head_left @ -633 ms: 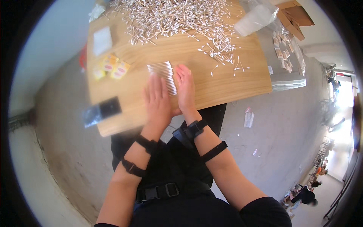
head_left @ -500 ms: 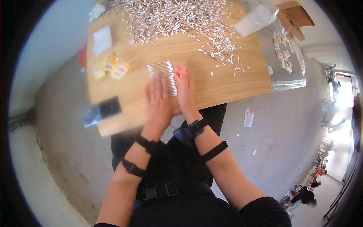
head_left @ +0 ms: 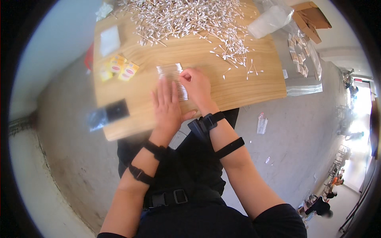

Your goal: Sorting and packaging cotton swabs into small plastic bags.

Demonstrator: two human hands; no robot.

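Note:
A row of cotton swabs [head_left: 171,68] lies side by side on the wooden table [head_left: 246,89], close to its near edge. My left hand [head_left: 166,103] rests against the left ends of the row, fingers stretched out and slightly blurred. At the right ends of the row is my right hand [head_left: 196,85], its fingers curled and the thumb and forefinger pinched at the swab tips. Whether a swab sits in that pinch is hidden. Beyond both hands spreads a big loose heap of cotton swabs [head_left: 186,20], with stragglers toward the right.
Yellow-and-white cards [head_left: 127,71] and a white translucent packet [head_left: 109,41] lie at the left. A dark phone-like slab [head_left: 116,112] sits by the near left corner. To the right are a plastic bag [head_left: 274,20], an open cardboard box [head_left: 311,20] and small bundles [head_left: 297,55].
My right hand has turned and curled its fingers into a pinch at the row's right ends; before, it lay straighter along that side. My left hand has barely moved.

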